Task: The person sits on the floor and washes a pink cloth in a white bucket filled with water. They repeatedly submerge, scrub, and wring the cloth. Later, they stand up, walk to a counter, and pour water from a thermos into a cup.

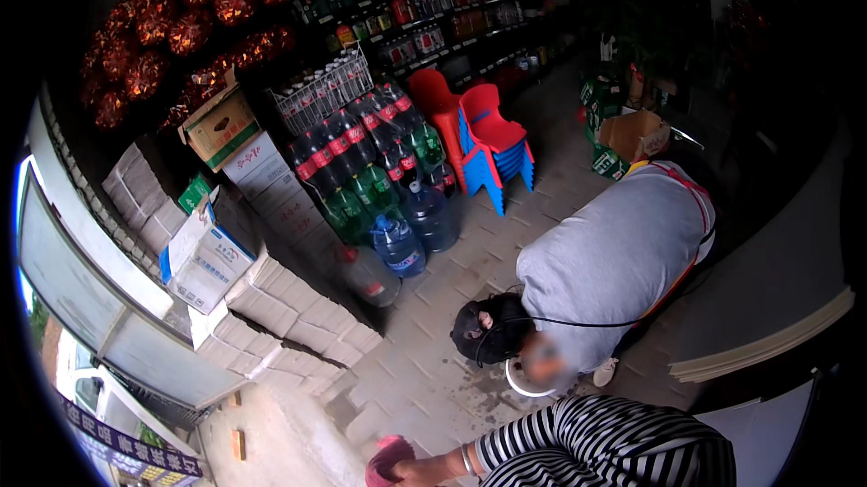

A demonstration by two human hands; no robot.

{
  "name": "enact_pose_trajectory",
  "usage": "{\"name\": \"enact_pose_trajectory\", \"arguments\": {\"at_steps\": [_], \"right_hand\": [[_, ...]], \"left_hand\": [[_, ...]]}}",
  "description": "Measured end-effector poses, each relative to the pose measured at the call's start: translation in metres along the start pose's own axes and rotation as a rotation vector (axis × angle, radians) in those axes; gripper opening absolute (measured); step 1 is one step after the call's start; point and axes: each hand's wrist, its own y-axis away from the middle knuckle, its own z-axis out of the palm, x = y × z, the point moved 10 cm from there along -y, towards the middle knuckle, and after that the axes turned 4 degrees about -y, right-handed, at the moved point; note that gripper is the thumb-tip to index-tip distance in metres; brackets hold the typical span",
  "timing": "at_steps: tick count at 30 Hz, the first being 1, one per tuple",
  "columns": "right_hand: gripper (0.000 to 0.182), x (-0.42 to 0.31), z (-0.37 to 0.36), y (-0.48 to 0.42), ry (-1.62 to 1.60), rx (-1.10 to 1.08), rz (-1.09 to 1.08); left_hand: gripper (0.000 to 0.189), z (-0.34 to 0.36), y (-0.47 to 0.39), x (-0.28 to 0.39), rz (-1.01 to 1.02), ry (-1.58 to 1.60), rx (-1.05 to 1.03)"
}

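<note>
My right hand [414, 472] enters at the bottom edge in a black-and-white striped sleeve, with a bracelet at the wrist. It grips a crumpled pink cloth [391, 456], partly cut off by the picture's edge. My left hand is out of view. Just beyond my forearm, a person in a grey shirt [603, 236] bends low over a white basin [530, 391] on the paved floor. A black cable [582, 321] runs along this person's back from dark headgear [489, 328]. The person's hands and the inside of the basin are mostly hidden.
Stacked paper bundles [305, 324] and cartons [213, 256] stand at left. Large water bottles [398, 246] and soda bottles [339, 145] lie beyond them, near stacked red-and-blue plastic chairs [494, 141]. Shelves [433, 19] line the back. An open cardboard box [633, 134] sits at right.
</note>
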Motion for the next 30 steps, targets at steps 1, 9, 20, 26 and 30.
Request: {"name": "enact_pose_trajectory", "arguments": {"at_steps": [1, 9, 20, 26, 30], "right_hand": [[0.023, 0.000, -0.002, -0.005, 0.006, 0.022, -0.028], [0.021, -0.007, -0.028, -0.010, -0.446, 0.206, -0.039], [0.024, -0.049, -0.071, 0.026, -0.389, 0.382, -0.252], [0.021, -0.044, -0.062, -0.042, 0.392, 0.194, -0.061], [0.023, -0.020, -0.104, -0.093, 1.177, 0.442, -0.228]], "left_hand": [[0.035, -0.005, 0.002, 0.004, 0.007, -0.010, 0.006], [0.035, -0.003, 0.006, 0.033, 0.049, -0.134, -0.005], [0.036, -0.024, -0.010, 0.068, 0.154, -0.350, -0.010], [0.036, -0.152, 0.032, -0.017, 0.136, -0.474, 0.098], [0.034, -0.318, 0.067, -0.203, 0.062, -0.258, 0.296]]}}
